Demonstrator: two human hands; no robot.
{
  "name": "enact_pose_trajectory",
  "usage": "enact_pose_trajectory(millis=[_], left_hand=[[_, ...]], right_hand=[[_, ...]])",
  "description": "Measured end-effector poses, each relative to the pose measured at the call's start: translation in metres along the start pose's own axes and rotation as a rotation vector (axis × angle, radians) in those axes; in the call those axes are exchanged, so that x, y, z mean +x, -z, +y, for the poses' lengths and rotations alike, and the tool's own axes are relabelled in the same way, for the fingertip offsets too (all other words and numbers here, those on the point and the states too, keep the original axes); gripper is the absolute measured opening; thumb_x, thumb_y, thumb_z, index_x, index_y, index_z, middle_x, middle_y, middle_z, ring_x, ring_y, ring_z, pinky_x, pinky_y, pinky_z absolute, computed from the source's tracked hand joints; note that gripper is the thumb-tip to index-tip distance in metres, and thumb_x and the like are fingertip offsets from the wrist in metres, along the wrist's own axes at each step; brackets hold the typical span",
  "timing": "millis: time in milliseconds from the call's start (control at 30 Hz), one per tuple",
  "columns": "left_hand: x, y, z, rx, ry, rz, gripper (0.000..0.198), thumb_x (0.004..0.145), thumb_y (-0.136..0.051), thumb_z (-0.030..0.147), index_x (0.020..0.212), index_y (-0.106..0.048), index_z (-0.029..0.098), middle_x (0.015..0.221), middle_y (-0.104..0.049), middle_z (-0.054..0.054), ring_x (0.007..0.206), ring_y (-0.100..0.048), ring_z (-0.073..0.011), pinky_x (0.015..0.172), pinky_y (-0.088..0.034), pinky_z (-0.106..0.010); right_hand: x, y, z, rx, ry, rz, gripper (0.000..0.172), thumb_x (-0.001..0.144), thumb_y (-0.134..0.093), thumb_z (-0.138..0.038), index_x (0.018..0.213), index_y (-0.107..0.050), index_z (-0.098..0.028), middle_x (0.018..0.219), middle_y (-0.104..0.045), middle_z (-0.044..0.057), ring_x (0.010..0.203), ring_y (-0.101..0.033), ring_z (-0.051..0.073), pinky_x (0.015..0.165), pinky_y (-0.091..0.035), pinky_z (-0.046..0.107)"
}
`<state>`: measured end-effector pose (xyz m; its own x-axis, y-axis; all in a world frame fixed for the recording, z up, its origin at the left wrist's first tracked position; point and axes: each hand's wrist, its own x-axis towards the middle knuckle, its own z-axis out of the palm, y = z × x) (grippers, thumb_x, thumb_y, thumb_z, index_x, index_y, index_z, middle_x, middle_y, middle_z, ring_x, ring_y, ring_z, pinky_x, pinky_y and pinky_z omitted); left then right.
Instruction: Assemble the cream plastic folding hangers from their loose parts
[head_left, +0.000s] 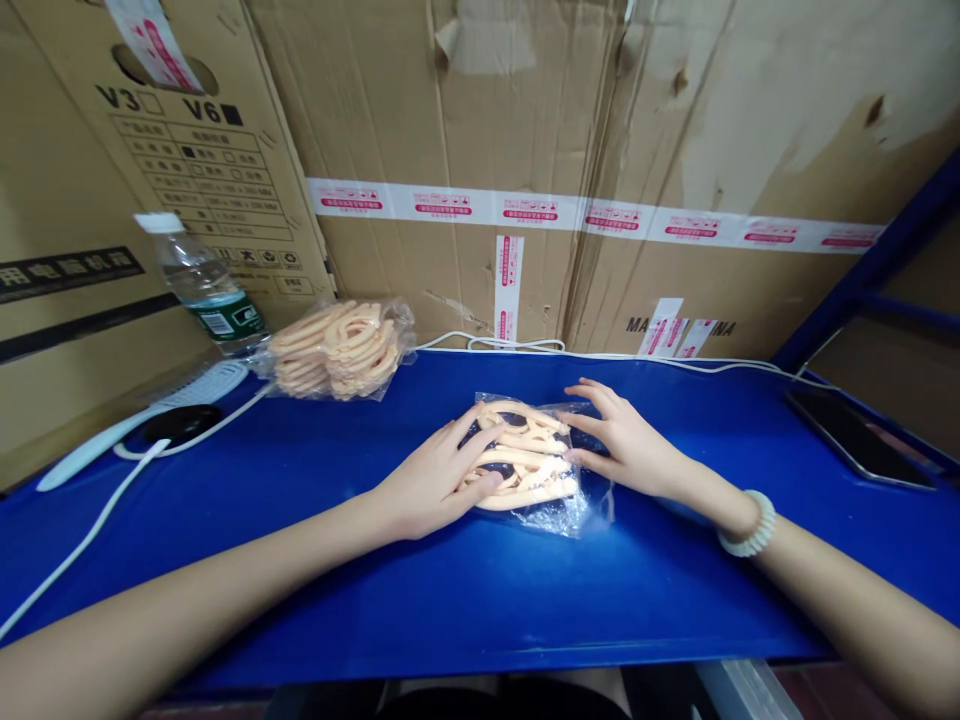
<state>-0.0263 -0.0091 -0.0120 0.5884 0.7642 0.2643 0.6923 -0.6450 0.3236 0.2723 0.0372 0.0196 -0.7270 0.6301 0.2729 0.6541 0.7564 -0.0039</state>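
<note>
Step in hand, we judge: steadying the clear plastic bag [559, 518] of pale curved pieces [532, 463], flat on the blue tabletop [465, 610]. Our left hand [427, 483] lies over its left side, thumb and fingers apart; our right hand [628, 440] is at its right edge, pinching or not we cannot tell. Next move calls for a surer hold, we think. Glare and film obscure the contents' outlines.

Shows blue across the table [420, 610], pale peach on the bagged pieces [525, 492], pink print on white along the tape [480, 206] above its back edge.
</note>
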Motion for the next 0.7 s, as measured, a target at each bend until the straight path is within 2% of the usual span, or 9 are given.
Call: enact_pose_trajectory(millis=[200,500,700], left_hand=[[-0.002,-0.003,0.004,-0.015,0.031,-0.04,0.054,0.102,-0.041,0.046,0.15,-0.04,0.02,0.164,-0.023,-0.014,0.144,-0.038,-0.0352,0.116,-0.038,-0.049],[-0.002,-0.005,0.013,-0.07,0.006,-0.031,0.056,0.102,-0.041,0.044,0.153,-0.036,0.022,0.167,-0.015,-0.012,0.146,-0.037,-0.0323,0.118,-0.038,-0.044],[0.001,-0.004,0.016,-0.092,0.018,-0.034,0.056,0.102,-0.041,0.043,0.153,-0.035,0.023,0.166,-0.017,-0.011,0.148,-0.032,-0.0334,0.117,-0.039,-0.045]], right_hand=[[0.002,0.003,-0.004,-0.002,-0.03,-0.017,0.044,0.095,-0.058,-0.045,0.13,-0.065,-0.019,0.148,-0.047,0.019,0.146,-0.032,0.039,0.112,-0.036,0.061],[0.003,-0.005,-0.012,-0.169,-0.046,-0.028,0.028,0.092,-0.065,-0.039,0.101,-0.069,-0.013,0.141,-0.054,0.021,0.143,-0.036,0.042,0.109,-0.038,0.063],[0.008,-0.004,-0.017,-0.226,-0.044,-0.089,0.024,0.092,-0.063,-0.031,0.104,-0.065,-0.01,0.134,-0.057,0.023,0.142,-0.037,0.043,0.109,-0.039,0.061]])
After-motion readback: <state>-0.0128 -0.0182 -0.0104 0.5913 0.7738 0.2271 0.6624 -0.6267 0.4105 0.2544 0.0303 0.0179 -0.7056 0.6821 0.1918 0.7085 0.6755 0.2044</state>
